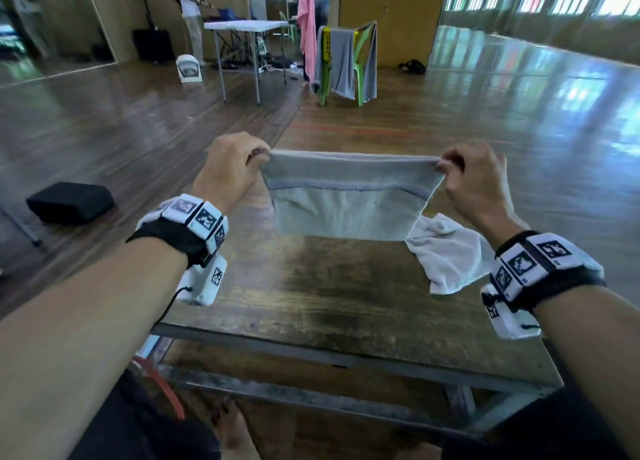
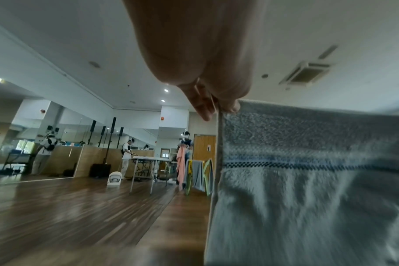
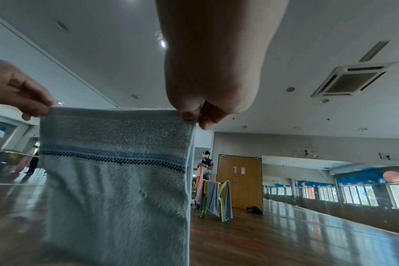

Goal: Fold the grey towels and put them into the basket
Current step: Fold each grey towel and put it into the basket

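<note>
A grey towel (image 1: 349, 200) with a dark woven stripe hangs stretched in the air above the wooden table (image 1: 329, 297). My left hand (image 1: 235, 168) pinches its upper left corner and my right hand (image 1: 474, 175) pinches its upper right corner. The left wrist view shows the towel (image 2: 307, 180) hanging from my left hand (image 2: 216, 106). In the right wrist view the towel (image 3: 114, 176) spans from my right hand (image 3: 198, 115) to my left hand (image 3: 27, 100). A second crumpled grey towel (image 1: 446, 251) lies on the table at the right. No basket is in view.
A black box (image 1: 69, 201) lies on the floor at the left. Farther back stand a white folding table (image 1: 249, 26) and a green chair (image 1: 346, 61) draped with grey towels. People stand at the back of the hall.
</note>
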